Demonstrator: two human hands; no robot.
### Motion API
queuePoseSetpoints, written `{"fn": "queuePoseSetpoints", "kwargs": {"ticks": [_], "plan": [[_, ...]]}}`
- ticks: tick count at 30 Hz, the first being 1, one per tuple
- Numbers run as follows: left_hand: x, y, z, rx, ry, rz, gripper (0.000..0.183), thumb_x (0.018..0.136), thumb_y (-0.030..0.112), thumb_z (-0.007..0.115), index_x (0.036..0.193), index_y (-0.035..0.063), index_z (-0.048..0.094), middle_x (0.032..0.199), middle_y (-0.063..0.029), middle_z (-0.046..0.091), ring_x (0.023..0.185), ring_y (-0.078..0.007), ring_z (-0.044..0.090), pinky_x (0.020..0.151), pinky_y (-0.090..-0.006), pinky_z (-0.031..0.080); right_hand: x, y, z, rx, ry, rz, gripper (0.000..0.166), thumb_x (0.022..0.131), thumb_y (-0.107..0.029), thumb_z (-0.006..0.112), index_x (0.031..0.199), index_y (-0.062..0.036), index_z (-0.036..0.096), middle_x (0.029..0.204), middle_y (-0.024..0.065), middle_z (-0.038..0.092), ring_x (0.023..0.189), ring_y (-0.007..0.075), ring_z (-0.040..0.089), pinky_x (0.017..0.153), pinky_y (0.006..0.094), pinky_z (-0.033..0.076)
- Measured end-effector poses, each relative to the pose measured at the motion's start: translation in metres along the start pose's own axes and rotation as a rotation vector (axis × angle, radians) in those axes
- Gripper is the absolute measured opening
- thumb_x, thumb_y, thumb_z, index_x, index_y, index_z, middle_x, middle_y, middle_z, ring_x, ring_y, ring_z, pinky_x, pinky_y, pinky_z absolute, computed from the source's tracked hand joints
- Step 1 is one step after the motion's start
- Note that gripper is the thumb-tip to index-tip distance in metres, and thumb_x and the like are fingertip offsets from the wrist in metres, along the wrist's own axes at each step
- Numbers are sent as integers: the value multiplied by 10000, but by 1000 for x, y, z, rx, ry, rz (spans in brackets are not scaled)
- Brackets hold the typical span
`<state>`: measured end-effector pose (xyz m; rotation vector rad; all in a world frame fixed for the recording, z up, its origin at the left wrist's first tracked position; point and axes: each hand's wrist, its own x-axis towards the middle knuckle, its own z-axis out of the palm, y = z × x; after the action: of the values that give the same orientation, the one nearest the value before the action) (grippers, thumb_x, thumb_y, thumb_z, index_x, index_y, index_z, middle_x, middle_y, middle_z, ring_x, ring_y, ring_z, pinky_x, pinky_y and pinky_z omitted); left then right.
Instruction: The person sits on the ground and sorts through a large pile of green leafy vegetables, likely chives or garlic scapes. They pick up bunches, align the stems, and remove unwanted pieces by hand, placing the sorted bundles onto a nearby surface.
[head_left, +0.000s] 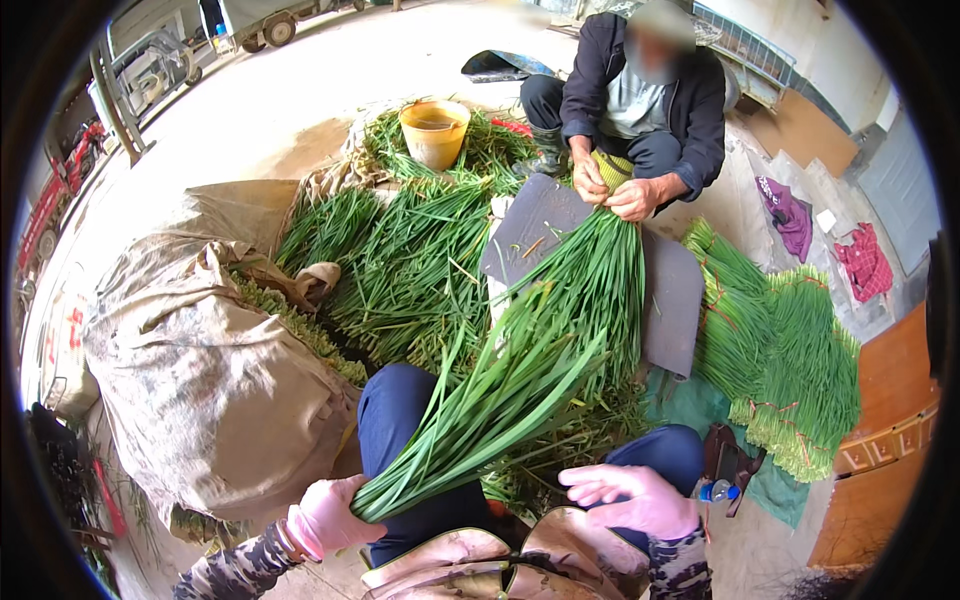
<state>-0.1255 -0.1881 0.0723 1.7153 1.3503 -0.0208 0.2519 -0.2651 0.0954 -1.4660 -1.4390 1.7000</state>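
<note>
My left hand, in a pink glove, grips the lower end of a bunch of long green leaves, probably Chinese chives, that fans out up and to the right over my knees. To the right of the bunch, my right hand, also gloved in pink, is held above my right thigh with fingers apart and nothing in it. Across from me a seated person pinches the top of another green bunch with both hands, over a grey mat. What binds that bunch there is too small to tell.
Loose greens lie in a heap left of the mat, with a yellow bucket behind. A cloth-covered pile stands at my left. Tied bundles lie at the right, near a water bottle and a wooden panel.
</note>
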Motion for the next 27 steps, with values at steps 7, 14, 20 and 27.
{"fn": "queuePoseSetpoints", "kwargs": {"ticks": [7,14,20,27], "plan": [[-10,-30,16,14,50,63,429,609,309,752,957,87,632,673,-105,633,637,-266,638,634,-329,510,18,-47,-14,107,528,-260,207,840,11,619,1043,48,629,834,9,618,711,39,523,649,177,434],[1,-22,25,68,72,43,413,601,297,746,924,68,627,660,-137,616,630,-298,626,615,-347,505,52,-65,-23,-370,750,-453,271,715,58,654,951,-74,679,766,-9,609,673,61,539,539,192,372],[11,-12,25,98,31,20,424,596,281,755,934,57,630,672,-126,622,618,-267,619,620,-325,505,72,-63,-36,-836,760,-559,206,673,-123,720,871,-125,661,898,30,611,855,244,551,775,357,450],[22,-9,23,85,-21,28,473,583,255,777,980,38,635,700,-104,642,612,-212,620,644,-293,509,90,-48,-36,-900,529,-432,297,691,-163,680,975,-145,595,910,22,599,933,250,522,825,390,406]]}}
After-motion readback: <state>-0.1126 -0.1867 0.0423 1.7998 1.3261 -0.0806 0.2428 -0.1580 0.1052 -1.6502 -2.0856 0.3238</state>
